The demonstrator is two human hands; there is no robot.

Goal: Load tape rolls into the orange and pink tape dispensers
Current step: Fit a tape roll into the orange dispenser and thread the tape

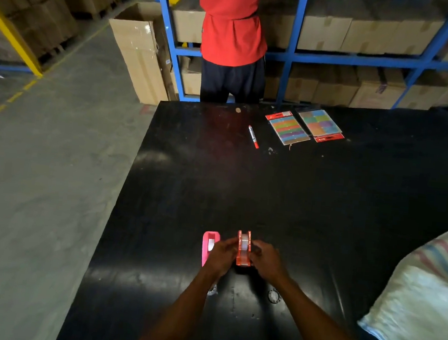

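The orange tape dispenser [243, 249] stands upright on the black table [296, 198], with a clear tape roll visible between its two side walls. My left hand [222, 256] grips its left side and my right hand [265, 259] grips its right side. Just to the left lies the pink tape dispenser [208, 243], partly hidden behind my left hand, with a pale roll showing inside it. Two small ring-shaped objects lie on the table nearer to me, one [274, 295] right of my right forearm and one [212, 289] partly under my left forearm.
A red marker [253, 136] and two packs of coloured sticky tabs [289, 128] [321, 125] lie at the far side of the table. A person in a red shirt [231, 29] stands by blue shelving [290, 53] full of cartons. A white sack [420, 301] sits at the right edge.
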